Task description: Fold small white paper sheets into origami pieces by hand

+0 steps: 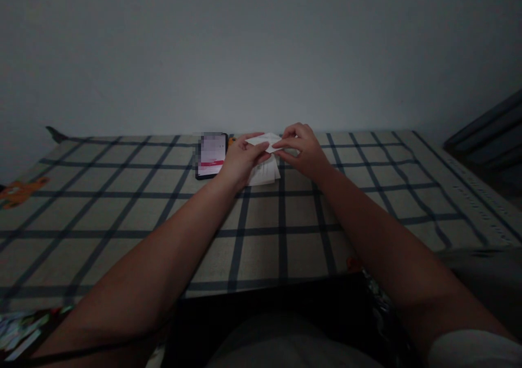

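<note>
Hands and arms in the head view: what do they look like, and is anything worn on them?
Both the left hand and the right hand are bare: no gloves, and no ring or watch shows in the dim light. The left forearm and right forearm are bare too. The only clothing in view is a pale short sleeve at the lower right edge.

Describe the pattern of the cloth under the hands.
Beige cloth crossed by a grid of dark lines; the head view shows it.
</note>
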Motion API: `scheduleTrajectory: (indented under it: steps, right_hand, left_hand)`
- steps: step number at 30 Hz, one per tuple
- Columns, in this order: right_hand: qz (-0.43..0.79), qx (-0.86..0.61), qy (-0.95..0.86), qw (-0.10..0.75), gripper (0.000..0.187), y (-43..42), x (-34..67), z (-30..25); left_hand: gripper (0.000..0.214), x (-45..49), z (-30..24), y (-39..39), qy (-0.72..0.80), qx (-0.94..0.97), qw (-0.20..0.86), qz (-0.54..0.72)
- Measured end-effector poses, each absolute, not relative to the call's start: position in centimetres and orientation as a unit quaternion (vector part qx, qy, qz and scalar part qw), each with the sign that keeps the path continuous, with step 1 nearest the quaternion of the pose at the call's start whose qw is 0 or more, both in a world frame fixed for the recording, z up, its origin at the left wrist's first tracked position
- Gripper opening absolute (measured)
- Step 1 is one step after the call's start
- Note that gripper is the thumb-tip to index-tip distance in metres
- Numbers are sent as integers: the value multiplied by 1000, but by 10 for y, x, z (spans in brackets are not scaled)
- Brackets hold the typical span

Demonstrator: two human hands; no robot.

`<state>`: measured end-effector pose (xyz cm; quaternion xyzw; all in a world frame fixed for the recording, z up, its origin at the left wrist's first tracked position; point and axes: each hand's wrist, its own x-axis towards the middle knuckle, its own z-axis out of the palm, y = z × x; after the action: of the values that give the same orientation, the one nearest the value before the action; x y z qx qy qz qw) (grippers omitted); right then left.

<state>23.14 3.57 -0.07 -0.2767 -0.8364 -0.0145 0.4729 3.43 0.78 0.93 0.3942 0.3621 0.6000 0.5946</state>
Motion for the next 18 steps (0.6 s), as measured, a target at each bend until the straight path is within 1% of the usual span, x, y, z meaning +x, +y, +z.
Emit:
scheduleTrajectory:
  steps: [3,7,10,14,18]
  right_hand:
    - [-21,-266,-836,480,23,36,231,-1]
    - [-16,-264,-836,480,20,38,232,-3]
    - [6,-272,-838,473,17,39,232,-4]
    - [49,-282,-826,486,16,39,231,-5]
    - [105,-299,-804,503,19,39,230,-6]
  left_hand:
    - [29,35,11,6,349,390,611,594]
    - [13,38,9,7,325,381,641,582]
    - [5,39,8,8,351,371,645,569]
    - [13,40,11,5,377,357,643,563]
    - [15,41,16,1,381,360,649,550]
